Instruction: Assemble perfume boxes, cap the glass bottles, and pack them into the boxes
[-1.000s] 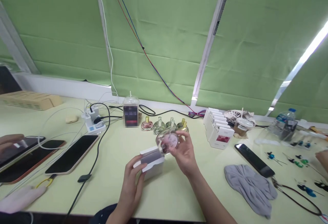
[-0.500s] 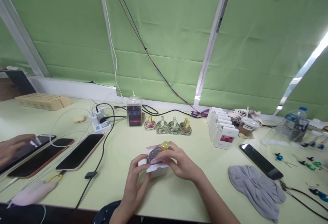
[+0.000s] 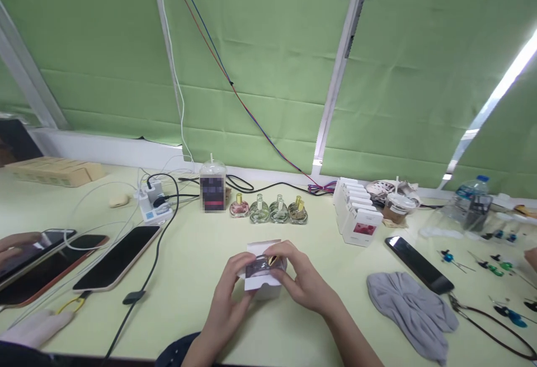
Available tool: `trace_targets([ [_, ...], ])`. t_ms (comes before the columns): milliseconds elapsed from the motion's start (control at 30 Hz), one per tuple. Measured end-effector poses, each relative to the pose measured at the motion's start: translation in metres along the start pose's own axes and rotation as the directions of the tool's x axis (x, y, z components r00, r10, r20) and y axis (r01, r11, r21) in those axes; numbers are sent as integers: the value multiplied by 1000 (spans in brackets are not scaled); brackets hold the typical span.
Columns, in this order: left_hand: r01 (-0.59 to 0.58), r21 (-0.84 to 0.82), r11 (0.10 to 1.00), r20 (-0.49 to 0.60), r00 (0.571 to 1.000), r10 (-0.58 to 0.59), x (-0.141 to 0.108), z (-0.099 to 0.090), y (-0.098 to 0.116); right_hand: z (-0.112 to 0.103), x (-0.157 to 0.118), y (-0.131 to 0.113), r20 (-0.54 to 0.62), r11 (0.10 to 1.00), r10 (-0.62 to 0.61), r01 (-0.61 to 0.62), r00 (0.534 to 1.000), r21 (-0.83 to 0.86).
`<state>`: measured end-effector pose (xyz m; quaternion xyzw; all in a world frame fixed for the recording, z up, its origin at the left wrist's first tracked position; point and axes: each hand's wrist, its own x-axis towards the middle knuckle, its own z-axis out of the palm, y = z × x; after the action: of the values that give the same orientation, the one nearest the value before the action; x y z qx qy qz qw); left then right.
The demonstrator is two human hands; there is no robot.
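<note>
My left hand [image 3: 230,288] grips the left side of a small white box [image 3: 267,292], whose top flaps stand open. With fingers and thumb closed, my right hand [image 3: 308,283] holds a small glass perfume bottle [image 3: 258,267] lying at the mouth of the box. The bottle's gold cap [image 3: 272,259] points right, partly covered by my fingers. How deep the bottle sits in the box I cannot tell. Behind my hands stands a row of perfume bottles: a pink one [image 3: 239,208], pale green ones [image 3: 259,211] and gold-capped ones [image 3: 298,212] at the right end.
White boxes [image 3: 361,228] stand in a row at the right, near a phone [image 3: 419,266] and a grey cloth [image 3: 413,314]. Leftward lie phones [image 3: 117,258], cables and a power strip [image 3: 153,205]. Another person's hand [image 3: 17,244] is at far left. Drink cups stand behind.
The perfume bottle has gone from tilted, cap raised, to lying lower and flatter at the box opening. My right hand has moved down with it, and the view has shifted slightly.
</note>
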<state>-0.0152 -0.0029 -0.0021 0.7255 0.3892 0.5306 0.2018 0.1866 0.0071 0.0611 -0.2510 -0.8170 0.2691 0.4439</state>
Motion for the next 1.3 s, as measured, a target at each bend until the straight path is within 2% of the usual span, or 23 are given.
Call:
trace_targets([
  [100,-19,-49,999,15,1000,20,3,11,3,-7,-11,4,-53,996,86,-88,995,-27],
  [200,-17,-145,989,-37,999,11,4,20,4,-13,-16,3,-55,991,118,-121,991,-49],
  [300,47,-242,969,-84,994,-69,3,26,4,-17,-17,0,-53,992,105,-109,993,-70],
  [367,151,-300,942,-87,979,-184,2,27,5,-18,-16,-1,-53,993,93,-97,994,-71],
  [467,332,-347,877,43,940,-339,1,26,7,-16,-15,-1,-50,992,84,-88,995,-87],
  [533,405,-326,854,144,914,-379,2,26,9,-13,-16,1,-59,990,86,-92,995,-111],
  [600,438,-307,845,181,899,-400,3,26,11,-10,-18,3,-77,987,91,-100,993,-123],
  [833,465,-326,823,174,886,-431,5,28,17,-4,-24,7,-107,996,60,-66,993,-57],
  [1067,481,-323,815,180,877,-445,6,27,19,0,-22,8,-88,989,74,-84,993,-122],
  [1300,466,-329,821,173,885,-433,6,28,17,0,-21,11,-117,987,-29,10,993,-158],
])
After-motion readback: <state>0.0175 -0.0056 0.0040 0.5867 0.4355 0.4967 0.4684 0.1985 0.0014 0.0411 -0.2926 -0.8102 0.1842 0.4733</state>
